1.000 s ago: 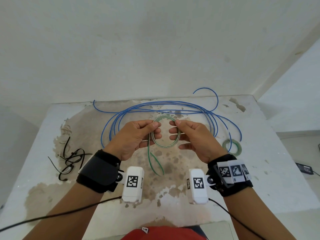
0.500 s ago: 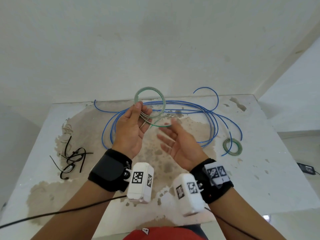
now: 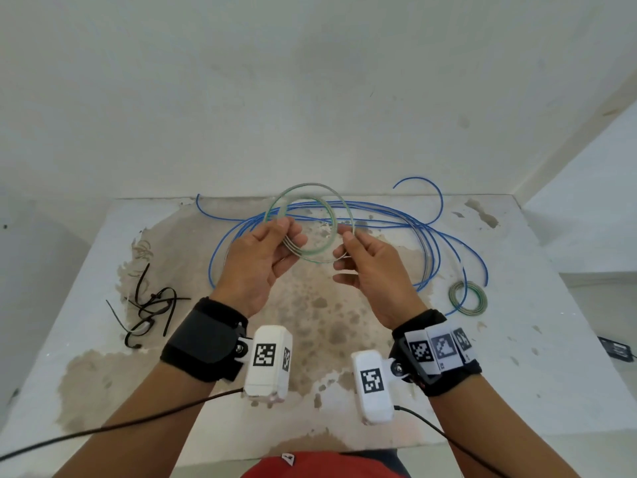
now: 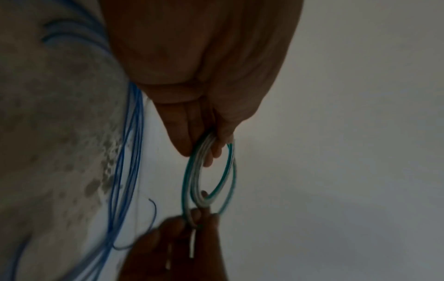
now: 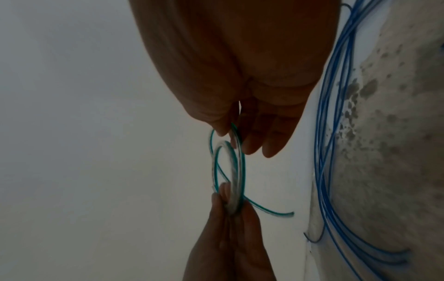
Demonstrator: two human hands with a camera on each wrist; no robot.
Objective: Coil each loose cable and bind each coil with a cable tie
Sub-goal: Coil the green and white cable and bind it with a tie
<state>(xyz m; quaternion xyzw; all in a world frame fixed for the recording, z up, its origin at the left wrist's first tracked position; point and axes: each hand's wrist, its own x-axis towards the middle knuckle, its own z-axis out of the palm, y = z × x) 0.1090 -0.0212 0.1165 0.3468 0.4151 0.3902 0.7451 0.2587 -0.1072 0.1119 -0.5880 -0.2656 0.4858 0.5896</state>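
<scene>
Coil of green cable now pinched again by right hand alongside left hand, winding done, tie next.

The right hand (open half a second ago) now pinches the green coil — opposite the left hand.

Left hand and right hand raised side by side, fingers pinched.
</scene>
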